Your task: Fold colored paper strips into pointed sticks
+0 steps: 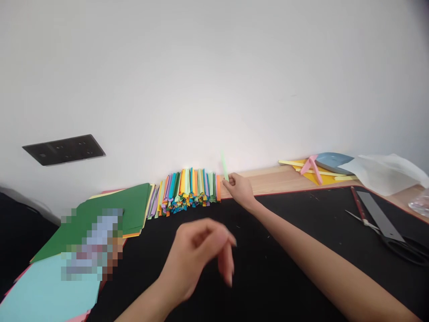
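Observation:
My right hand pinches a light green paper strip, which points upward against the wall. It is at the right end of a long heap of folded paper strips in green, orange, purple, blue and yellow. My left hand hovers over the black mat, nearer to me, with its fingers loosely bent and apart. Nothing shows in the left hand.
At left lie stacked coloured sheets, green and light blue, with a blurred-out item on top. Scissors, a metal ruler and a dark red cutter lie right. Behind them are a blue tray and pink folded paper.

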